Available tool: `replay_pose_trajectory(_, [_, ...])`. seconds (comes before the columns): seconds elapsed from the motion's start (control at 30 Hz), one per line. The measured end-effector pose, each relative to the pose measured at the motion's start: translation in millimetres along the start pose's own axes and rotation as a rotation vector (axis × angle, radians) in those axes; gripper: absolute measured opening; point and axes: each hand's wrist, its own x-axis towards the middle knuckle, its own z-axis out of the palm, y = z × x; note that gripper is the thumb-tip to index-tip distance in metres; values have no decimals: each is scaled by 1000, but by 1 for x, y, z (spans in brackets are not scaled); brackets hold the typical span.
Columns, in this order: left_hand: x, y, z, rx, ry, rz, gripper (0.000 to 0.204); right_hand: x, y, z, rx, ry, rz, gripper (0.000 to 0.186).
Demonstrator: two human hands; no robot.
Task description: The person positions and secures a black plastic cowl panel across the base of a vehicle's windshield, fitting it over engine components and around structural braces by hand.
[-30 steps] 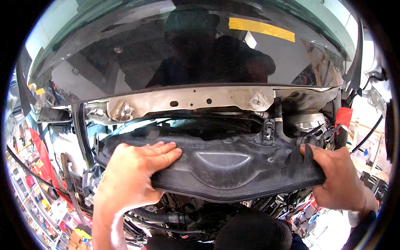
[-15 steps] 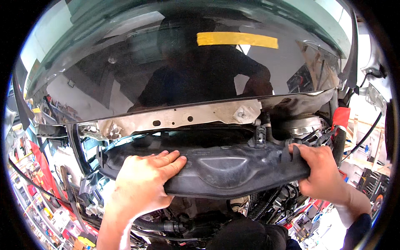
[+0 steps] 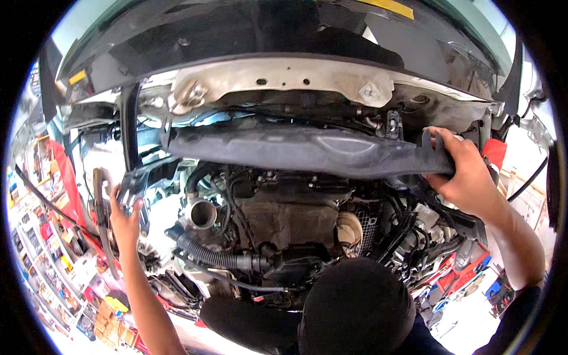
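Note:
A long black molded plastic panel (image 3: 278,149) lies across the car's engine bay, beneath the raised dark hood. My right hand (image 3: 464,168) grips its right end, with the thumb and fingers around the edge beside an upright tab. At the far left, well apart from the panel's middle, my left hand (image 3: 125,222) closes on a dark glossy plastic piece (image 3: 134,184). That piece sits close to the panel's left end; whether the two are joined I cannot tell.
The glossy hood (image 3: 278,35) has yellow tape and a pale metal front edge (image 3: 284,81). Below the panel are a brown engine cover (image 3: 284,216), a ribbed black hose (image 3: 207,253) and an open round pipe (image 3: 202,214). A red tray (image 3: 467,269) stands lower right; stocked shelves (image 3: 44,266) line the left.
My left hand has let go of the panel and moved left onto the dark plastic piece. The panel shows more edge-on, and more of the engine is in view; the hood appears higher.

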Motion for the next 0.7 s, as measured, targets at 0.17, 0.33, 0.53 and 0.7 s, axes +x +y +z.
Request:
replay_pose_trajectory(0.17, [22,-22,21,-113,45,0,42,-16,1,14,-89,68,23,48])
replay_pose_trajectory(0.33, [7,-26,17,-27,11,-66,40,-27,-14,20,1,22,57,41])
replay_pose_trajectory(0.53, [-23,-40,17,-229,54,-148,37,-11,-49,-11,-67,42,23,31])
replay_pose_trajectory(0.7, [-2,-29,25,-178,142,-225,43,-13,-55,-3,24,12,66,28])
